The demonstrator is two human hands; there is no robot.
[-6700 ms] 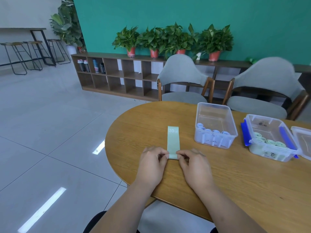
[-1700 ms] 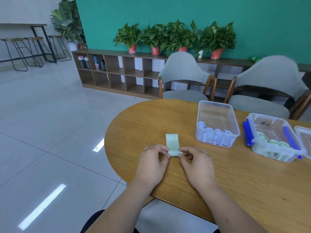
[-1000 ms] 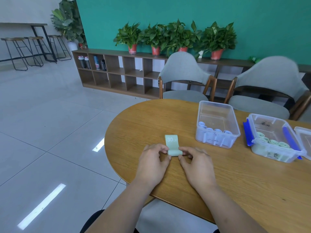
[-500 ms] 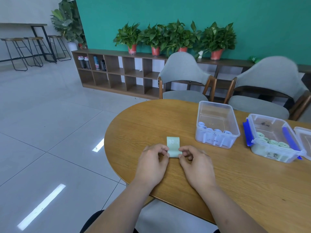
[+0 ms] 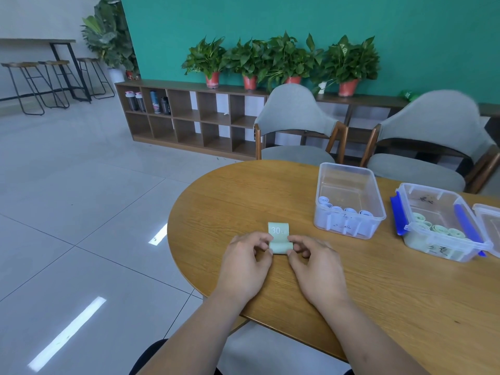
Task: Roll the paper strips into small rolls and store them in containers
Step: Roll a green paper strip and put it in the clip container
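A pale green paper strip [image 5: 279, 238] marked "30 LB" lies on the wooden table [image 5: 378, 280], mostly wound into a roll, with a short flat end still showing. My left hand [image 5: 244, 266] pinches the roll's left end and my right hand [image 5: 316, 266] pinches its right end. A clear container [image 5: 349, 198] at the right holds several bluish-white rolls. Further right, a clear container with blue clips [image 5: 441, 220] holds several green rolls.
A loose clear lid [image 5: 489, 226] lies at the table's far right edge. Two grey chairs [image 5: 295, 125] stand behind the table. The table's rounded edge is at the left, with tiled floor beyond and a shelf with potted plants along the green wall.
The flat part of the green strip has become much shorter as my fingers rolled it up. Both hands stay in the same spot.
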